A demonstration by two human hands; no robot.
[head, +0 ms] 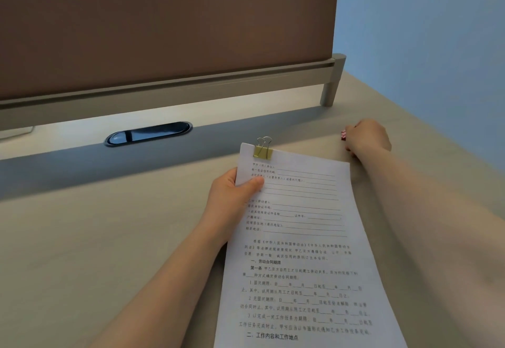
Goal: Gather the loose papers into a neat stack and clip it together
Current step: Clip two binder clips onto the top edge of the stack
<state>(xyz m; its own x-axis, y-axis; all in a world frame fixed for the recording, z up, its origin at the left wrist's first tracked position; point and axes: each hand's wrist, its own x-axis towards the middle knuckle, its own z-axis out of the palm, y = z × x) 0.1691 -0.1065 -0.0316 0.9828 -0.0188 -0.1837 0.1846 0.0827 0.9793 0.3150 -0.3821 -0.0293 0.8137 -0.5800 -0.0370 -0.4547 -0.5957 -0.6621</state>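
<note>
The left hand [232, 194] pinches the left edge of a printed paper stack [300, 252], thumb on top, holding it above the desk [109, 238]. A gold binder clip [263, 149] bites the stack's top-left corner, just beyond the thumb. Farther right, the right hand [366, 137] is curled around a small pink-red binder clip [343, 135] at the desk surface.

Dim, soft light; shadow band under partition [164, 28]; edges blurred.

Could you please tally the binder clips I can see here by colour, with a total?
Gold binder clip, on the paper stack's top edge: 1
Pink binder clip, at the right hand: 1
Total: 2
</note>
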